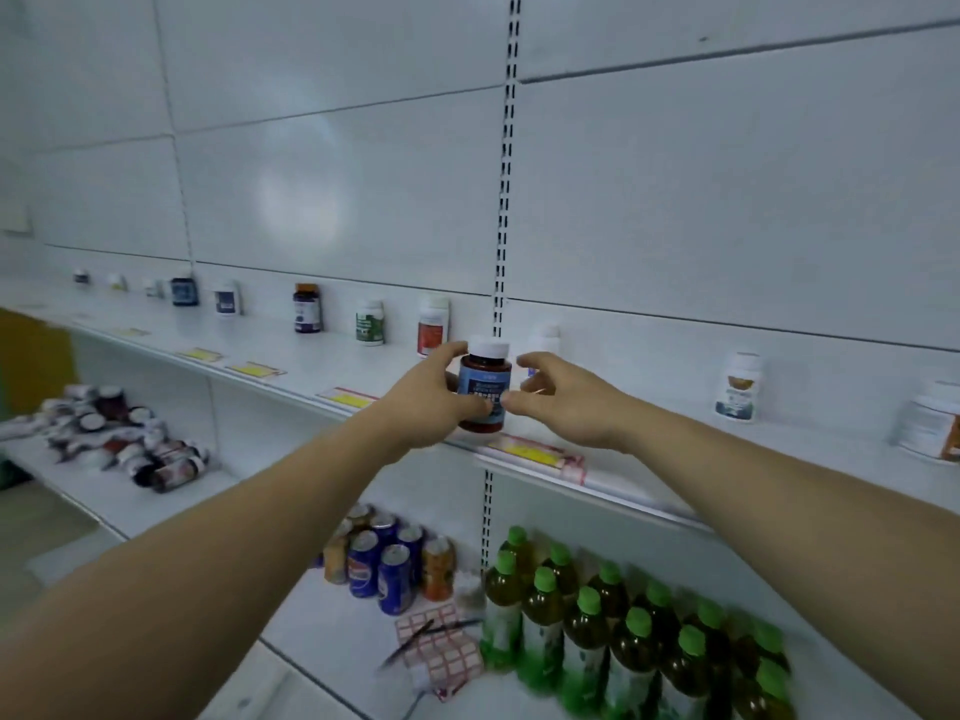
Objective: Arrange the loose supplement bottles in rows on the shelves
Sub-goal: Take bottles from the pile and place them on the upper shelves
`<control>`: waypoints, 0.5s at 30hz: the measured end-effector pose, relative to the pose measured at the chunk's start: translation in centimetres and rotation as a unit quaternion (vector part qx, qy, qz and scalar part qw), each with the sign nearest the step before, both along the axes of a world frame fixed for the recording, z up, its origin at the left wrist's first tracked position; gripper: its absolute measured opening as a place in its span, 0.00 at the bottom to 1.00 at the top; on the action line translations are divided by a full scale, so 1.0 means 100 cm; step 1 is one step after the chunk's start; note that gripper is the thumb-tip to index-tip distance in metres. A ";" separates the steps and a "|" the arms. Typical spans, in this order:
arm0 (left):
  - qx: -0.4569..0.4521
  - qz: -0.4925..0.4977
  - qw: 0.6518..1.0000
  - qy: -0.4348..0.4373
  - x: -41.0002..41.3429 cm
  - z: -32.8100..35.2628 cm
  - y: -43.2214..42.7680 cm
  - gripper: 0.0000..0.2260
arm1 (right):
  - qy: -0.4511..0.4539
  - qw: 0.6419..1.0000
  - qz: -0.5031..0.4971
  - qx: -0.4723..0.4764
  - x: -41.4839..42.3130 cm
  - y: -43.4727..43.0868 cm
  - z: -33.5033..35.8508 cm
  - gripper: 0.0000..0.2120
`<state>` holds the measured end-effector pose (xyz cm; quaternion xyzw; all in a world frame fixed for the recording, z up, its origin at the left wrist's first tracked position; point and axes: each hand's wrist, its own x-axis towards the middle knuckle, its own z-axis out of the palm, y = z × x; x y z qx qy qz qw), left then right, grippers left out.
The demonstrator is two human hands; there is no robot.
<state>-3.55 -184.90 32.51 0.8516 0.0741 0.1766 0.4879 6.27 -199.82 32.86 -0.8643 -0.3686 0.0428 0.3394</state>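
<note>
Forearms [249, 517] reach to the upper shelf's [291, 363] front edge, where the left grip [434, 394] is wrapped round the blue-label bottle [484, 379] and the right grip [563, 400] sits half-open just beside it — looks like the placing step, so next it probably needs sliding back into the row.

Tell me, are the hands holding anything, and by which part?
The left hand grips the blue-labelled bottle round its body, below the white cap. The right hand is beside it; its thumb may touch.
</note>
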 end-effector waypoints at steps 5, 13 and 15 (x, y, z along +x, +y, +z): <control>0.018 0.008 1.000 0.009 -0.021 0.004 0.103 0.29 | -0.022 0.999 0.013 -0.043 -0.017 0.103 -0.001 0.37; 0.015 0.072 0.997 -0.002 -0.036 -0.005 0.239 0.27 | -0.038 0.993 0.057 -0.096 -0.023 0.249 -0.001 0.39; 0.009 0.086 0.996 -0.014 -0.035 -0.004 0.270 0.26 | -0.042 0.990 0.071 -0.112 -0.018 0.284 0.000 0.39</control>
